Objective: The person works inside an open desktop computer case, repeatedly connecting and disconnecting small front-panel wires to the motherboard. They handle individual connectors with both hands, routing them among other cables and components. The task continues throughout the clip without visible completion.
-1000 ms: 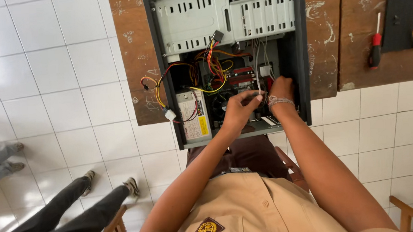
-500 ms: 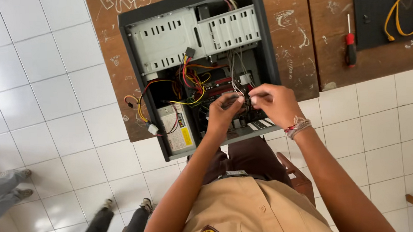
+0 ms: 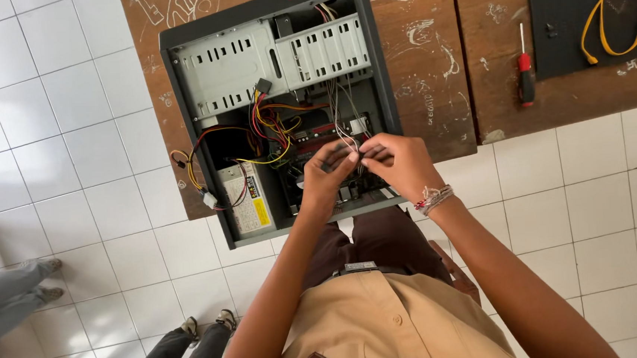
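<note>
Thin cables (image 3: 346, 128) run down from the drive cage of an open computer case (image 3: 283, 107) and end between both hands, which meet over the case's lower half, near its front edge. Left hand (image 3: 327, 180) and right hand (image 3: 399, 162) are both curled, fingertips pinched together on the cable ends; what sits at the very tips is too small to make out. A beaded bracelet (image 3: 433, 198) circles the right wrist. Just left of the hands, a grey power supply (image 3: 247, 199) carries a white rectangular label with a yellow patch. Red, yellow and black wires (image 3: 266, 126) loop above it. Farther off on the scribbled wooden desk (image 3: 430, 59), a red-handled screwdriver (image 3: 525, 78) lies well apart, beside a black panel (image 3: 583, 11) with a yellow cord (image 3: 609, 13).
</note>
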